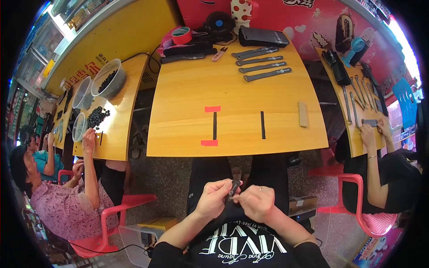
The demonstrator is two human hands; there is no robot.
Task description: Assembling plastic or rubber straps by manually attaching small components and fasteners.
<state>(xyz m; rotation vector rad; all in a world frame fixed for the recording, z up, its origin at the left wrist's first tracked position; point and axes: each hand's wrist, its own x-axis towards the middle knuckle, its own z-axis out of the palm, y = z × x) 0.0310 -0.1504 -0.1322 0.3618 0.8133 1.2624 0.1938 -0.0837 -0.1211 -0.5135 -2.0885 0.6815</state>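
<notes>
Over my lap, below the table's front edge, my left hand pinches a short dark grey strap between thumb and fingers. Close beside it, my right hand is closed, its curled fingertips at the strap's lower edge. Much of the strap is hidden by my fingers. On the table in front of me, several dark grey straps lie in a row at the back right. Behind them is a stack of similar dark pieces.
Black lines and red tape strips mark the tabletop, with a tan strip at right. Thread snips, a red tape roll and a black fan sit at the back. Co-workers sit at tables left and right.
</notes>
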